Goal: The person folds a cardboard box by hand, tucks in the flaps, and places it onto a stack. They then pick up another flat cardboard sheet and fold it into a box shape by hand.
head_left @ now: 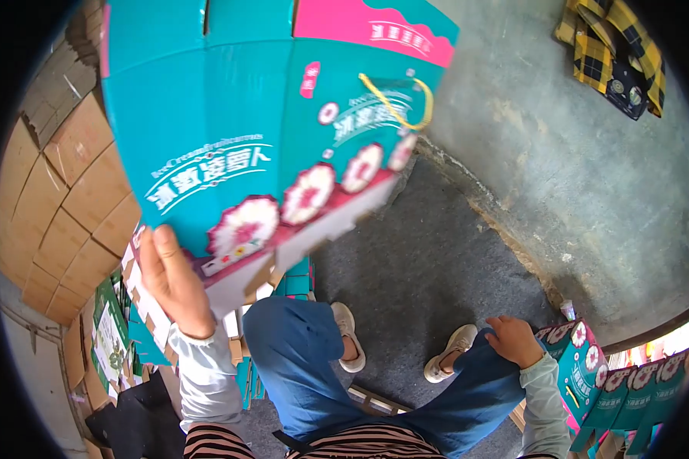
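Observation:
A large teal carton (245,99) with pink panels, white lettering and printed pink-and-white radish slices fills the upper left of the head view, tilted and slightly blurred. My left hand (174,283) grips its lower left corner, with part of the fingers hidden. A yellow cord handle (429,111) loops from the carton's right side. My right hand (515,342) lies on my right knee, holding nothing, its fingers loosely stretched over the blue trousers (475,390).
Brown cardboard boxes (69,206) are stacked along the left. Printed cartons (582,375) stand at lower right, near flat cardboard (113,336) at lower left. A concrete wall (559,191) rises on the right, where yellow-and-black checked cloth (592,57) hangs. Dark floor (406,268) lies between.

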Demonstrator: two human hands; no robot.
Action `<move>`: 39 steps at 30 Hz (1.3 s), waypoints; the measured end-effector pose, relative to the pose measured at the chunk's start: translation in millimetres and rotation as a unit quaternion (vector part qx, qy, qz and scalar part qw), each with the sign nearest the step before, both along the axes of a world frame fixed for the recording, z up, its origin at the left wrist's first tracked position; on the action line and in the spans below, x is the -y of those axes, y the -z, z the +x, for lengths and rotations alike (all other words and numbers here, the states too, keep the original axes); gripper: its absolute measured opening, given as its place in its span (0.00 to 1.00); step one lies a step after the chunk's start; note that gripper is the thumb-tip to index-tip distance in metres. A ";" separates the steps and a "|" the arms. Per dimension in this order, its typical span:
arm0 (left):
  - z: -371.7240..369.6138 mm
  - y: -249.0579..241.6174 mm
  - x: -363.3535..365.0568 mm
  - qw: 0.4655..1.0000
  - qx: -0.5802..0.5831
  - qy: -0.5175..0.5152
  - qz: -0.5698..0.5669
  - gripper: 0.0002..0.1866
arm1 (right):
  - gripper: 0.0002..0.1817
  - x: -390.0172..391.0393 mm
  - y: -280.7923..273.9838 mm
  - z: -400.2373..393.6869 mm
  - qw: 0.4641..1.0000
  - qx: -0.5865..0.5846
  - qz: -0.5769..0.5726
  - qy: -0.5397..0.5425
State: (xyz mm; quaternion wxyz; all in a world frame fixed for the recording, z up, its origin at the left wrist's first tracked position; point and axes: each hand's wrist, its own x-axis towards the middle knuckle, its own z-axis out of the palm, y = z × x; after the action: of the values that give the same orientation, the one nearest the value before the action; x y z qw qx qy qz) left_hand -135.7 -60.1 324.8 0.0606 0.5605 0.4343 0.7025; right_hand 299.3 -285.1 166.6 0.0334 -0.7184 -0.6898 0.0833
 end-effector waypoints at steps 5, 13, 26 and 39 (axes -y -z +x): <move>51.0 33.9 -17.7 0.946 0.145 0.254 -0.140 0.13 | 0.23 -16.3 1.9 29.0 0.951 -0.222 0.187 0.108; 109.7 121.2 -9.6 0.821 0.319 0.365 -0.302 0.15 | 0.26 -11.6 53.3 74.1 0.579 -0.637 0.298 0.413; 115.5 212.6 3.3 0.785 0.341 0.362 -0.368 0.15 | 0.21 -9.5 75.3 54.2 0.822 -0.436 0.207 0.302; 113.4 282.4 -10.9 0.669 0.425 0.417 -0.445 0.14 | 0.27 14.1 85.9 81.1 0.485 -0.749 0.133 0.432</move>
State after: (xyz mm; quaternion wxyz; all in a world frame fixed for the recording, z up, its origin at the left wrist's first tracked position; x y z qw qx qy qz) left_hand -22.3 -49.2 42.5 0.7677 0.2305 0.3433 0.4895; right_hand 380.4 -299.1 80.7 0.6642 -0.5793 -0.0099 0.4724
